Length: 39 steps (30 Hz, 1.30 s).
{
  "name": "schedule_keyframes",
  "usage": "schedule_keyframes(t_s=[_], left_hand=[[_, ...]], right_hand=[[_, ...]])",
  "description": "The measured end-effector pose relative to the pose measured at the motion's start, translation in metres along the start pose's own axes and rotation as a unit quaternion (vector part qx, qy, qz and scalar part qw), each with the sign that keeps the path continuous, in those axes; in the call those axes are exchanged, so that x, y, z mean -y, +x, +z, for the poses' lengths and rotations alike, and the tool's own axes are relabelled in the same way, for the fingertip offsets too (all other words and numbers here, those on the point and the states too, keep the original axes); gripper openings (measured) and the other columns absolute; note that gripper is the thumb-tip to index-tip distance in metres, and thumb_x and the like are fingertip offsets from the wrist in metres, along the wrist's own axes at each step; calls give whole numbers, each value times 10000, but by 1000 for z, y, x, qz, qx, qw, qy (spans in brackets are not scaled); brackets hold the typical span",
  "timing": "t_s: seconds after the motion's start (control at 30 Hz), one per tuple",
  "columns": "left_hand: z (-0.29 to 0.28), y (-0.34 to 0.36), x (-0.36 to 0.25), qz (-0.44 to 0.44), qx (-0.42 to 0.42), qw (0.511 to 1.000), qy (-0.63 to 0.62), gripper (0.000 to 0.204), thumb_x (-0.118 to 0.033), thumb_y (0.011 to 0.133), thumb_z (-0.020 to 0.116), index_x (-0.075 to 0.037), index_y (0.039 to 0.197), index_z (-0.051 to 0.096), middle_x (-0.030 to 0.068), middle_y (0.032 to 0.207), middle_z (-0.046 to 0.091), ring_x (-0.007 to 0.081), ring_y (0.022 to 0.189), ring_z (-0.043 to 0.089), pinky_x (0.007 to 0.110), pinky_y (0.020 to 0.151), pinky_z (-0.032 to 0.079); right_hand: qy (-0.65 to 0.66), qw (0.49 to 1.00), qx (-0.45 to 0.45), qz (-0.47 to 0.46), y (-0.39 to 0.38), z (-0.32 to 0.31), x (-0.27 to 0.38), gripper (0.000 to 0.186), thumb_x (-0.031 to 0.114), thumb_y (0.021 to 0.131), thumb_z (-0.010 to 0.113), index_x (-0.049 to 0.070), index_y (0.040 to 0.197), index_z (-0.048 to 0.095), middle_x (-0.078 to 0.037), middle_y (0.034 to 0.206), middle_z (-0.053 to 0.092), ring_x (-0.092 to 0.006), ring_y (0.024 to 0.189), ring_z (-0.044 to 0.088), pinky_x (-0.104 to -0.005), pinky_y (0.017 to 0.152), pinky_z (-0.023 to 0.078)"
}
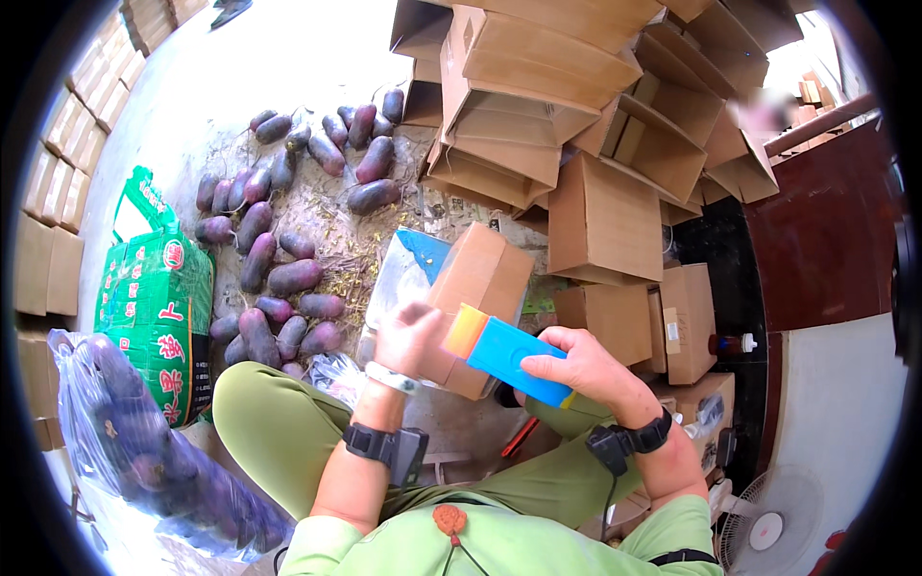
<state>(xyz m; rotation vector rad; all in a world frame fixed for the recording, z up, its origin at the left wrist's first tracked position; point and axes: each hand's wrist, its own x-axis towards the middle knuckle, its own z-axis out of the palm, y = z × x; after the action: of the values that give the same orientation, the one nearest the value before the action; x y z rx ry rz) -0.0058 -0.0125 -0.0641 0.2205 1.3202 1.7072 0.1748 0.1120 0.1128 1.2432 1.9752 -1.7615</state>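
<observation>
My right hand [581, 363] is closed around a flat blue block-shaped tool [514, 360] with an orange end; its exact kind is unclear. The orange end points toward my left hand [408, 336], which is bent at the wrist beside it. The left fingers are blurred, so whether they hold anything does not show. Under both hands, a closed cardboard box [480, 274] stands tilted in view, partly covered by the tool and left hand. Behind its left side shows a blue and white flat surface [423, 252].
Many dark purple radishes [257, 226] lie on the floor at left. A green printed sack [158, 298] and a clear bag of radishes [144, 432] stand nearer. Open cartons [605, 221] are piled at the far right. A fan [765, 528] stands at lower right.
</observation>
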Motion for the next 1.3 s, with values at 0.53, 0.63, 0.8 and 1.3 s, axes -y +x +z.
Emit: schedule_keyframes(t_s=[0.53, 0.63, 0.8, 1.3], left_hand=[[-87, 69, 76, 44, -183, 955, 228, 143, -117, 771, 704, 1, 837, 660, 34, 716, 649, 87, 651, 563, 260, 628, 478], [-74, 62, 86, 13, -128, 970, 207, 102, -103, 793, 691, -12, 817, 650, 16, 748, 634, 87, 670, 534, 258, 634, 460], [-73, 59, 118, -79, -136, 931, 330, 505, -300, 715, 772, -3, 1082, 591, 205, 1032, 633, 285, 956, 610, 373, 856, 481], [-90, 28, 99, -160, 36, 948, 273, 638, -509, 978, 359, 27, 1266, 552, 194, 1272, 569, 229, 1213, 510, 331, 1025, 365]], right_hand=[[-66, 993, 11, 94, 53, 9, -10, 498, 401, 788, 718, -62, 952, 633, -122, 829, 664, -172, 748, 637, -298, 671, 501], [-124, 987, -8, 101, 59, 9, -12, 538, 434, 770, 716, -72, 939, 645, -131, 823, 666, -175, 753, 641, -304, 675, 501], [-193, 976, -35, 89, 64, 16, -11, 635, 543, 709, 679, -67, 886, 687, -189, 825, 681, -251, 758, 668, -346, 697, 511], [-194, 976, -46, 84, 77, 15, -14, 578, 470, 724, 731, -64, 940, 682, -156, 840, 690, -208, 756, 662, -328, 709, 515]])
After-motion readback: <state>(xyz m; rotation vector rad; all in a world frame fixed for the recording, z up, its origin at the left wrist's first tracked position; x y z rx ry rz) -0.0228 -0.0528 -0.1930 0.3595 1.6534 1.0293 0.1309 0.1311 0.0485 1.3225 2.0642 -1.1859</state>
